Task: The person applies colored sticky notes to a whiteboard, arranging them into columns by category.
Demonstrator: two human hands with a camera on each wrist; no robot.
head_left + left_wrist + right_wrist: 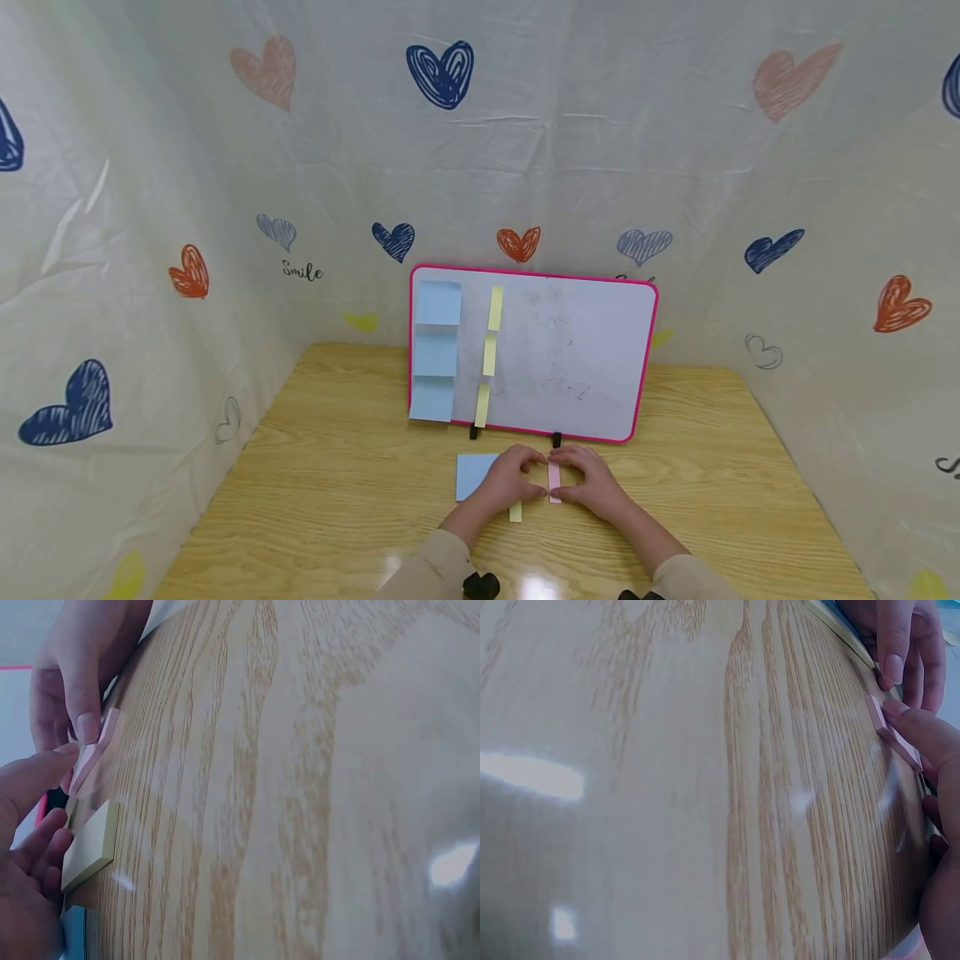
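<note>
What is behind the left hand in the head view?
The left hand covers part of a blue pad, which shows to its left, and part of a yellow pad, which shows below. Anything else behind it is hidden.

Right wrist view: the right hand (946, 787) rests its thumb on the pink pad (901, 745). Near the pad's other end, the left hand (911, 634) points its thumb down, just apart. Farther from the pink pad, beside the left hand, lies a yellow pad (838, 626). Wood-grained tabletop (705, 825), streaked with reflections, spreads out before the pink pad.
</note>
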